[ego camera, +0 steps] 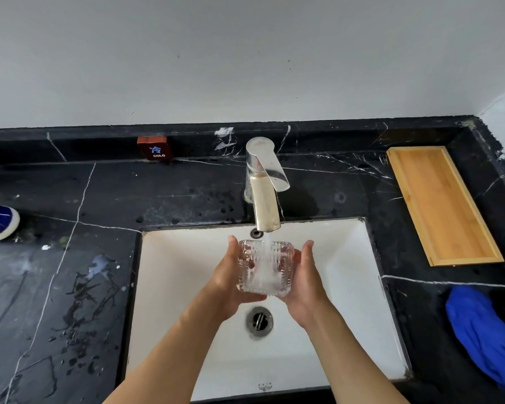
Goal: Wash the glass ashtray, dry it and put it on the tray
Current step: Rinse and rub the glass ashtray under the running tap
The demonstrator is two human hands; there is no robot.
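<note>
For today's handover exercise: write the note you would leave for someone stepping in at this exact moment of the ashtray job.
Left hand and right hand: both grip the glass ashtray from its sides, over the white sink.
Water runs from the faucet into the ashtray.
Wooden tray: on the counter right of the sink, nothing in it.
Blue cloth: on the counter, near right.
Done: rinsing under way.
Left: finish washing, shut off the water, dry the ashtray, set it on the tray.

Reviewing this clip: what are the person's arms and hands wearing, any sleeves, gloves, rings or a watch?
Nothing is worn that shows. Both forearms are bare up to the bottom edge of the picture, with no sleeves in view. The left hand and right hand have no gloves, and no rings, watch or bracelet can be seen.
</note>
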